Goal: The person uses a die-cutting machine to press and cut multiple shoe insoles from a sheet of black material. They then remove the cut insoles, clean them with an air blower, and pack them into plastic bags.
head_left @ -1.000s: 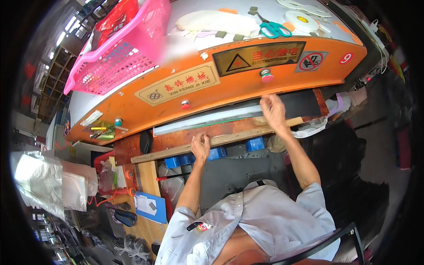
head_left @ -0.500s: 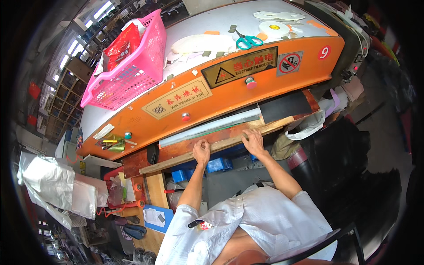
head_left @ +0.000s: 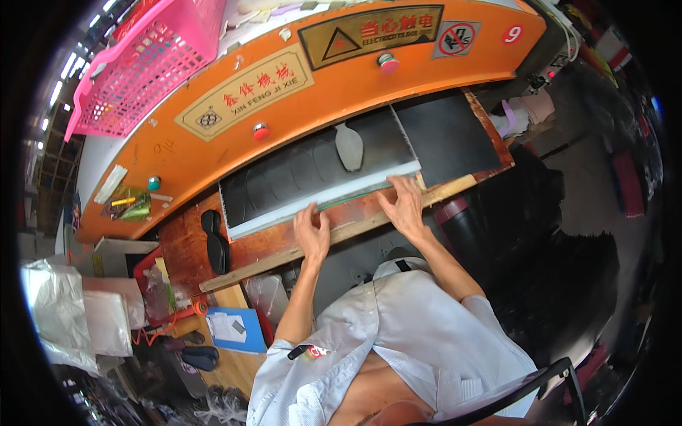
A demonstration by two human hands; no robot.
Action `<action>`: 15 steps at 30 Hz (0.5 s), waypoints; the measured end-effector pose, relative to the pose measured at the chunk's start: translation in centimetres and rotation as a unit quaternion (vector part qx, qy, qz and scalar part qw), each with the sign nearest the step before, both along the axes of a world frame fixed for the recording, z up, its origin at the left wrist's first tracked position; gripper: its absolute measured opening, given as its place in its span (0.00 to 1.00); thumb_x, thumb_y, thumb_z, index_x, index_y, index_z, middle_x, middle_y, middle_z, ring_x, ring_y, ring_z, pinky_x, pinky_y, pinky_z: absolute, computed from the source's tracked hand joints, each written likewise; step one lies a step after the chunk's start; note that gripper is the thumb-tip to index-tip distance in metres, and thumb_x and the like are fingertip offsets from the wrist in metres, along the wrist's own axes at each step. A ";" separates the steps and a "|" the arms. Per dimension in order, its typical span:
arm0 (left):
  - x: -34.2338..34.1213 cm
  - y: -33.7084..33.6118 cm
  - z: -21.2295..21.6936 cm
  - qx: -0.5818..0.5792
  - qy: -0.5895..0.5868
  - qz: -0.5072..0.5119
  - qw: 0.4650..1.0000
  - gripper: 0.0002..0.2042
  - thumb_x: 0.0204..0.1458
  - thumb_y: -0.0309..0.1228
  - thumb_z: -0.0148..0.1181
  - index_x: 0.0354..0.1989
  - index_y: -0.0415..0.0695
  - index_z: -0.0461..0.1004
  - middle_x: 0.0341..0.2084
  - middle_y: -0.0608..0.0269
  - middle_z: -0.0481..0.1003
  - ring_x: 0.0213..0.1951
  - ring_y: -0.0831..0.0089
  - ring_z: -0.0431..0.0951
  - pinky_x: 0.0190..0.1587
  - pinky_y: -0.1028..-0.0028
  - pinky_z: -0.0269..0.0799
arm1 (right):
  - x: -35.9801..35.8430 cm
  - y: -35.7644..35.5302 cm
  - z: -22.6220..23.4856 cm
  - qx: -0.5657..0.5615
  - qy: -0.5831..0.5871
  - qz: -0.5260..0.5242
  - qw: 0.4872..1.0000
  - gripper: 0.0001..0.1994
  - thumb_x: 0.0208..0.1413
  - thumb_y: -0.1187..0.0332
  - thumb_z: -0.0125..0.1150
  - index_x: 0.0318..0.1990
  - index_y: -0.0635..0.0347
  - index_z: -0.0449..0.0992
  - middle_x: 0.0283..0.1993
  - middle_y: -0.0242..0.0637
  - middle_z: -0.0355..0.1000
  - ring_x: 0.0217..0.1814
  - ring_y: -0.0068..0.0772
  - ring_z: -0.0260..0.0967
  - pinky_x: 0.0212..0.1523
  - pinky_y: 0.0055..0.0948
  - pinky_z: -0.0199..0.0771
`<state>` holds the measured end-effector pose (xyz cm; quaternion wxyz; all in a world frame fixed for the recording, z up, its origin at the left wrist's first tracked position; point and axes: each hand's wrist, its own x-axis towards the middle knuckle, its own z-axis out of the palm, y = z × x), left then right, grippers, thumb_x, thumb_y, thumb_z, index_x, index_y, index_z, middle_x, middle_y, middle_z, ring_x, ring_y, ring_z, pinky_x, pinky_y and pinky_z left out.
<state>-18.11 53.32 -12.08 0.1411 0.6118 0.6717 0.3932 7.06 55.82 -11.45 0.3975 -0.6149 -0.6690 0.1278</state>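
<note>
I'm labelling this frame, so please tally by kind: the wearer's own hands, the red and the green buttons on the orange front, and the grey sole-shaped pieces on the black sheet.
Left hand and right hand: 2
Upper red button and lower red button: 2
Green button: 1
Grey sole-shaped piece: 1
Total: 6

The reddish-brown wooden bench (head_left: 181, 250) carries 1 white-edged black board (head_left: 284, 174), 1 black sheet (head_left: 446, 136) and black sole-shaped material (head_left: 219, 254).
</note>
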 end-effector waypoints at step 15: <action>6.5 1.2 0.4 -0.094 0.110 -0.197 0.970 0.29 0.63 0.30 0.59 0.72 0.35 0.62 0.70 0.47 0.65 0.73 0.47 0.61 0.73 0.51 0.54 | 1.4 0.2 2.4 -0.319 0.467 0.063 0.822 0.32 0.50 0.71 0.76 0.64 0.71 0.74 0.46 0.39 0.80 0.48 0.27 0.76 0.50 0.25 0.76</action>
